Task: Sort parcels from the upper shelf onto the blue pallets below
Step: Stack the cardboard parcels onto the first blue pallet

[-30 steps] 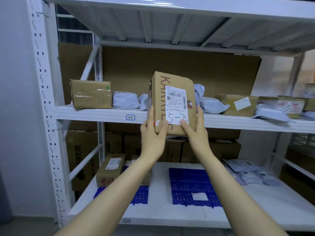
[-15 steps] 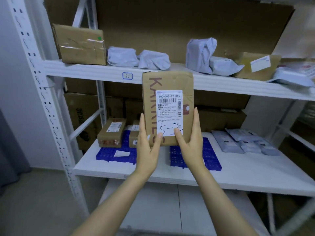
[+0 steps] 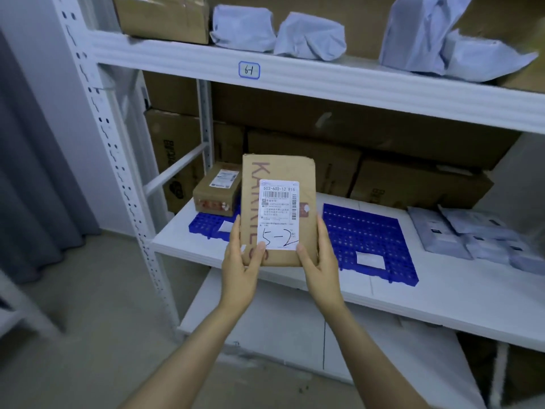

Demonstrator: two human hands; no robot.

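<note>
Brown parcel (image 3: 278, 178), white label (image 3: 278, 214); blue gridded pallets (image 3: 368, 234).

Card, paper, plastic, painted metal
Parcel (image 3: 306, 231): matt brown card, smooth white paper label (image 3: 278, 214); pallet (image 3: 368, 231): blue gridded plastic; shelf (image 3: 354, 84): white-painted metal; bags (image 3: 309, 36): crinkled grey plastic.

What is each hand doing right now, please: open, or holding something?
Left hand: holds the brown parcel by its lower left edge.
Right hand: holds the same parcel by its lower right edge.
</note>
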